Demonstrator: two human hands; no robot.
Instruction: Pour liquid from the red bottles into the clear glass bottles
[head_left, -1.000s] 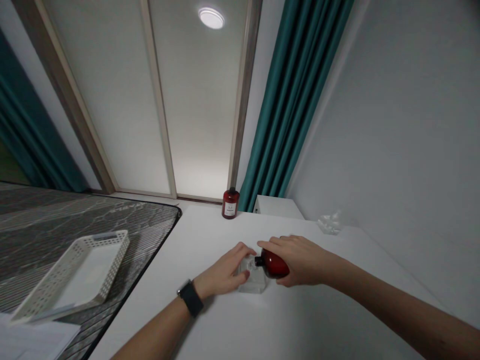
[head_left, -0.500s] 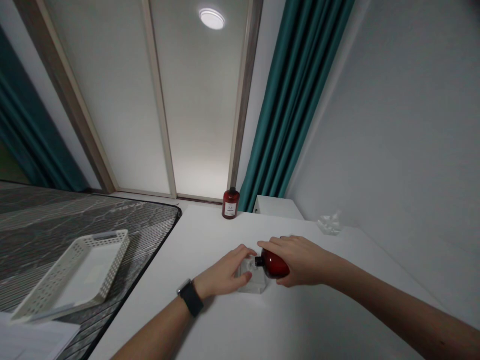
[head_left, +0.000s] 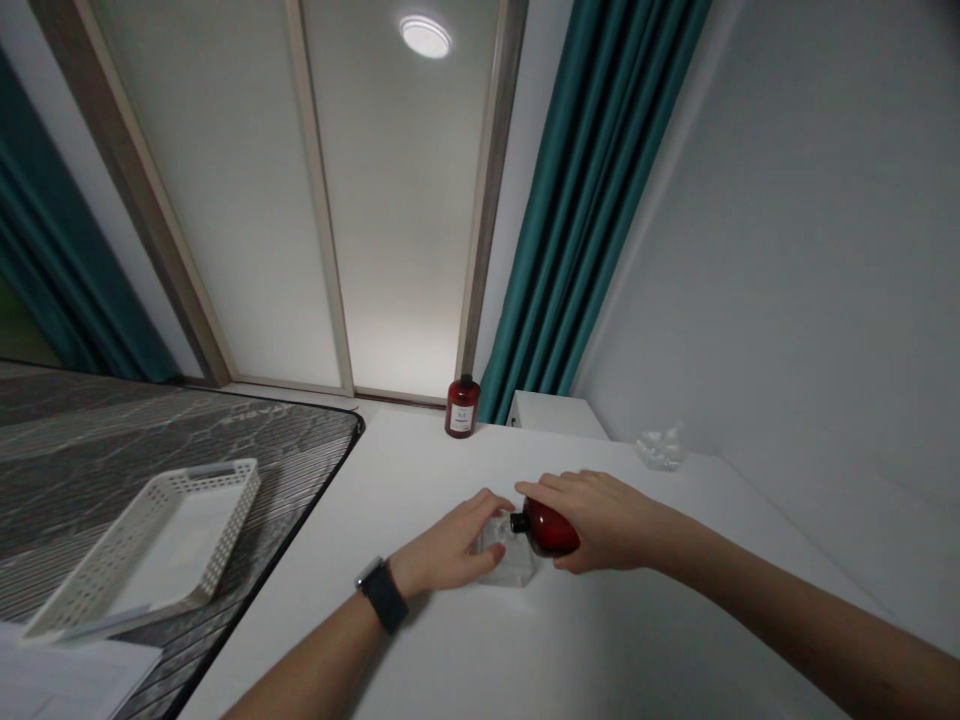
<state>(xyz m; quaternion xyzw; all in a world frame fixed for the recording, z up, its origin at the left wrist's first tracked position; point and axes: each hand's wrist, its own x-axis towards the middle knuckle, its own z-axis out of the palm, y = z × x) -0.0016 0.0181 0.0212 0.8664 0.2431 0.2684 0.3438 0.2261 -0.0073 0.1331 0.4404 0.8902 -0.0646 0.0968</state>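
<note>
My right hand (head_left: pixel 600 515) is wrapped round a dark red bottle (head_left: pixel 551 530), which lies tilted on its side. The bottle's black neck points left, over a clear, squarish container (head_left: pixel 512 568) on the white table. My left hand (head_left: pixel 457 543), with a dark watch on its wrist, grips that container from its left side, thumb in front and fingers behind. Whether any liquid leaves the neck is too small to see. The far side of the container is partly hidden by my fingers and the bottle.
Another red bottle with a white label (head_left: pixel 461 408) stands at the table's far edge. A crumpled-looking clear object (head_left: pixel 660 450) sits far right by the wall. To the left, a white perforated basket (head_left: pixel 229 540) and some papers (head_left: pixel 82 675) rest on a grey patterned surface.
</note>
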